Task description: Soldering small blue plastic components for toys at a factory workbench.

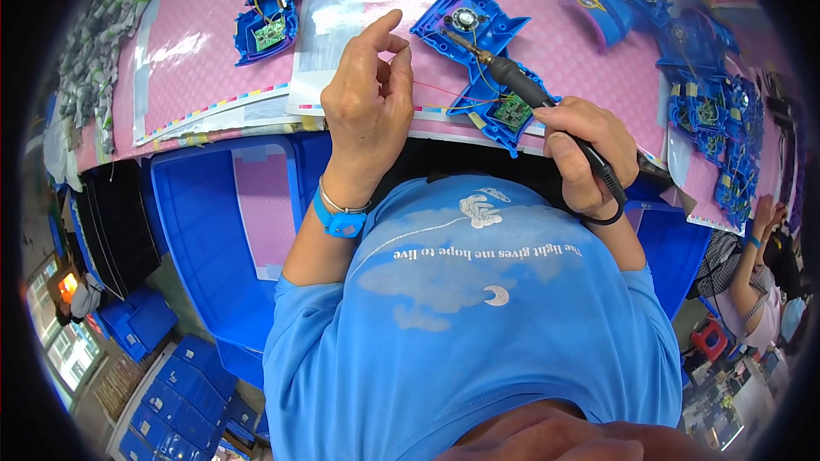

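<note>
Right hand (589, 154) clenched round soldering iron (521, 85), tip on blue shell (478, 51). Left hand (367, 102) pinching 1 thin wire (436, 87).

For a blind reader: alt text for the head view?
The right hand holds a soldering iron to a blue plastic shell on a pink table; the left hand pinches a thin wire.

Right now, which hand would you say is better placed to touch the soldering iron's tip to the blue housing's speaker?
The right hand, probably: it grips the soldering iron, whose tip already sits beside the speaker in the blue housing. The left hand pinches a thin red wire nearby.
</note>
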`<action>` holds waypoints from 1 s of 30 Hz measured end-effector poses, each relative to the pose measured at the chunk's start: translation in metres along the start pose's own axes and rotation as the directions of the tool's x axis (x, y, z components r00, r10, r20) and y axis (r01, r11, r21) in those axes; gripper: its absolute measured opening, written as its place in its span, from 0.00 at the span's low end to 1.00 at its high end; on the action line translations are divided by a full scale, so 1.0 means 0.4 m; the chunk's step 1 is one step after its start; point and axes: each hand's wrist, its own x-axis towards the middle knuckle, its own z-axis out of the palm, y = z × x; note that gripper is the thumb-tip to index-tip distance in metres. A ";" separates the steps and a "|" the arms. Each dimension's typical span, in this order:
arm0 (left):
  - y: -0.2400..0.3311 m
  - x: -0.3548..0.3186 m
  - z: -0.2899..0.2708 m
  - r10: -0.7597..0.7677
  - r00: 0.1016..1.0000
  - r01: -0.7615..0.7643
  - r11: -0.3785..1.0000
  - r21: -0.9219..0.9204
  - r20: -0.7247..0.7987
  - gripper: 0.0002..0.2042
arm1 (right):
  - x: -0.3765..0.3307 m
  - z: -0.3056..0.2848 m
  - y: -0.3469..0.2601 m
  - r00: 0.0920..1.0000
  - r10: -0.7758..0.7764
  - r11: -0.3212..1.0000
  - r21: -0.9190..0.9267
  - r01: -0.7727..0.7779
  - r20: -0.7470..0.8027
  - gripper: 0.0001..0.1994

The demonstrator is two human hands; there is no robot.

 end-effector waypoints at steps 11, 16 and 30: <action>-0.007 0.014 0.011 0.031 0.999 -0.030 0.999 -0.023 0.035 0.20 | -0.002 0.000 0.001 1.000 -0.007 1.000 0.006 0.007 0.014 0.11; -0.017 0.023 0.003 0.028 0.998 -0.024 0.998 -0.066 0.056 0.20 | -0.003 -0.002 0.002 1.000 -0.023 1.000 -0.013 0.023 0.016 0.11; -0.036 0.030 -0.070 0.412 0.879 -0.435 0.899 0.050 0.238 0.13 | -0.005 -0.011 -0.004 1.000 -0.021 1.000 -0.009 0.021 0.002 0.11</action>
